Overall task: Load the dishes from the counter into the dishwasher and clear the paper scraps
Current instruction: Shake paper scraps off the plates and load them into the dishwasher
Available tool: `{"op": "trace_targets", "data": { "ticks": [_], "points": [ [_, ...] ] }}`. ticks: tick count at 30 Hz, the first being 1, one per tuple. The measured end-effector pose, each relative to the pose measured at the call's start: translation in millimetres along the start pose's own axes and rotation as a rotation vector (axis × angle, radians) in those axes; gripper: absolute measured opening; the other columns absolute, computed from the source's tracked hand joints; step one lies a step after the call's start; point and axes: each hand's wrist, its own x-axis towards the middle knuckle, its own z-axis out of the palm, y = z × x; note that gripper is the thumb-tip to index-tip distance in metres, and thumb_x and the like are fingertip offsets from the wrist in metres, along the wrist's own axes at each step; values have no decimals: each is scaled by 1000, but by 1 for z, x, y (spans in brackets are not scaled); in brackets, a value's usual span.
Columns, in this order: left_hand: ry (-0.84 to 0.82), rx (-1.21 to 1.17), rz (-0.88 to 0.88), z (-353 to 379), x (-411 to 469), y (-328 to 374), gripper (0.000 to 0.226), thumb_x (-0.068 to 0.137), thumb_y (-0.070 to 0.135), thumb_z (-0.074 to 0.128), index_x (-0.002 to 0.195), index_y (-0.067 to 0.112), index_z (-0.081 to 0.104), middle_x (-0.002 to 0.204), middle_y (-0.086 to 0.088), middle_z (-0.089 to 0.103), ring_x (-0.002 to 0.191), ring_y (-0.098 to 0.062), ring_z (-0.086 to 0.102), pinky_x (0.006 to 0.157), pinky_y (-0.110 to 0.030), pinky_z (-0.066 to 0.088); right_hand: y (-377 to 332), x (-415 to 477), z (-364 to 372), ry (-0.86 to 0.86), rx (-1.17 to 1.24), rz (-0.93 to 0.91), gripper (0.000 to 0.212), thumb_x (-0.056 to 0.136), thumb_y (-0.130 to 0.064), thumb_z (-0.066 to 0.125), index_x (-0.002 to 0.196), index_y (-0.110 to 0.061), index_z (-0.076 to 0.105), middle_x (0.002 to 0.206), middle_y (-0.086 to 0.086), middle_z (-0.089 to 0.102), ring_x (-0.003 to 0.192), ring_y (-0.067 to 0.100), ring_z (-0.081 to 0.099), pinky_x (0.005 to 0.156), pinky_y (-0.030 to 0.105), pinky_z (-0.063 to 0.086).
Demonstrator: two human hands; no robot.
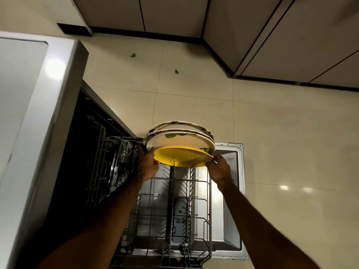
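Observation:
A yellow plate (181, 155) stands tilted at the far end of the pulled-out lower dishwasher rack (171, 210). Both hands hold it: my left hand (148, 165) grips its left rim, my right hand (218, 167) pinches its right rim. Right behind it stand white plates with green leaf prints (180, 139), leaning in the same rack. The dishwasher door (231, 200) lies open flat under the rack.
The dishwasher's dark interior (93, 152) with an upper rack is at left, beneath a white countertop (29, 94). Two small scraps (133, 54) (176, 71) lie on the beige tiled floor. Cabinet fronts (291, 45) line the far and right sides.

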Motion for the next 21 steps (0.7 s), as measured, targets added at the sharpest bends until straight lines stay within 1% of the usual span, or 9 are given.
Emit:
{"op": "trace_targets", "data": {
  "ticks": [2,4,7,10,12,15,17,19,21],
  "points": [
    [-20,25,-4,-1,-1,-3,76,98,8,62,161,9,21,153,-22,45,142,-33,45,114,-42,42,1,-1,0,-25,22,16,48,94,-20,71,140,-20,58,129,5,70,119,28,66,105,48,52],
    [-17,61,-5,-1,-7,2,77,97,10,64,161,7,21,153,-22,46,140,-34,47,115,-42,40,1,-4,-1,-37,28,16,52,94,-20,70,144,-20,56,131,5,69,120,27,66,106,47,52],
    [8,133,27,-1,-19,16,74,98,11,63,160,5,22,153,-20,46,139,-35,46,114,-38,37,-8,-17,-8,-30,-12,-38,53,95,-20,68,146,-22,54,129,4,69,117,26,66,104,44,53],
    [39,192,55,-6,-33,31,77,99,14,63,160,2,19,162,-19,33,149,-34,33,119,-34,28,-21,-30,-18,-43,-43,-91,50,96,-16,65,145,-22,55,125,6,71,114,27,67,95,32,52],
    [72,206,87,-10,-44,41,78,98,14,64,159,-1,18,163,-20,29,151,-34,29,120,-34,25,-30,-40,-27,-57,-83,-134,50,97,-14,64,145,-18,53,129,9,68,117,28,64,91,25,45],
    [97,218,131,-18,-70,56,78,97,15,64,159,0,19,165,-18,26,152,-32,26,123,-35,24,-46,-63,-45,-102,-119,-198,50,100,-16,63,148,-15,49,137,10,63,126,30,59,94,24,39],
    [106,250,159,-22,-93,66,77,99,19,62,161,3,19,167,-14,22,154,-29,22,125,-35,22,-55,-82,-55,-125,-134,-263,51,100,-17,63,148,-19,48,140,7,61,127,28,58,97,23,38],
    [122,318,190,-26,-121,77,77,101,24,59,162,6,16,169,-11,15,156,-25,17,126,-32,16,-62,-105,-67,-152,-159,-348,54,99,-18,65,149,-20,46,144,5,58,130,26,56,103,24,39],
    [135,397,219,-30,-150,87,78,102,31,55,163,10,11,170,-8,9,157,-24,13,126,-32,14,-68,-128,-77,-186,-188,-423,58,98,-20,65,152,-17,43,150,5,53,136,25,52,110,28,38]
  ]
}}
